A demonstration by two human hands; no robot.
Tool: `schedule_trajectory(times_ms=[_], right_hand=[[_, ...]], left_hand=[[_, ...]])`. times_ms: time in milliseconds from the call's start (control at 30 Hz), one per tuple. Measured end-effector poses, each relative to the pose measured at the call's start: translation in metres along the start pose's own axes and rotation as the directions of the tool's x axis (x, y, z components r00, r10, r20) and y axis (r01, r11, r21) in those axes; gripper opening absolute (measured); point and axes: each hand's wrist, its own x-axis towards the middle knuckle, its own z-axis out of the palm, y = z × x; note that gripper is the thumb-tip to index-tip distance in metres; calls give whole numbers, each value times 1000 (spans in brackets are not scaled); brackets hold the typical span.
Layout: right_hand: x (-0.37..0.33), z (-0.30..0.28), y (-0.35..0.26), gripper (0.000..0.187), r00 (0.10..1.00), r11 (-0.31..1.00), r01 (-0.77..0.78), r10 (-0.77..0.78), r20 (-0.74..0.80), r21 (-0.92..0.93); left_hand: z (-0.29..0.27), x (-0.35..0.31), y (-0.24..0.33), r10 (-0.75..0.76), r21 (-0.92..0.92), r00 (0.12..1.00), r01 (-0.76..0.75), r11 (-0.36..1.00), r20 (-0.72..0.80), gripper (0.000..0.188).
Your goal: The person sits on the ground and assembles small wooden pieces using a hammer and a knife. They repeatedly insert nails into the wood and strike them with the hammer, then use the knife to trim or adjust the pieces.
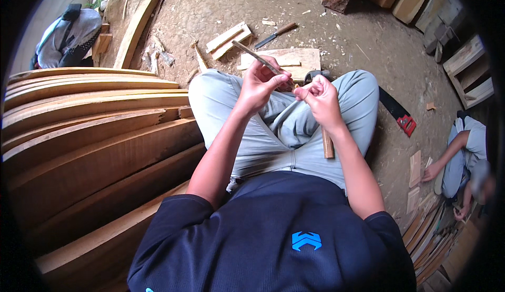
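Observation:
My left hand [264,84] is closed round a long, thin, grey-brown bar [252,53], whose free end points up and to the left. Its exact kind does not show. Close beside it, at the bar's near end, my right hand [321,98] is closed in a pinch; whatever small thing its fingertips hold is mostly hidden. Both hands are above my lap. Under my right wrist a wooden handle [328,144] rests on my trousers. A dark tool head [316,74] shows just beyond the right fingers; whether it joins that handle is hidden.
Ahead on the dirt floor lie a wooden board [310,63], a grooved wood block [229,39] and a dark blade with a wooden handle [276,35]. A red-handled saw [405,123] is at right. Stacked planks [105,134] fill the left. Another person [465,155] crouches at right.

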Motion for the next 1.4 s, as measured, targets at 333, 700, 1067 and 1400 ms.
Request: schedule_trajectory(times_ms=[333,700,1067,1400], right_hand=[[24,3,4,7,910,583,-371,382,160,723],[55,46,-43,20,798,21,337,-537,274,-941],[74,42,-49,23,982,874,189,-163,96,-448],[126,51,-18,25,896,755,-119,361,-257,645]], left_hand=[[29,23,-2,294,252,949,-259,933,-114,21],[33,49,23,388,408,838,-223,885,-384,22],[-16,36,33,35,-100,924,-78,992,-381,34],[21,52,37,489,216,750,-440,871,-445,24]])
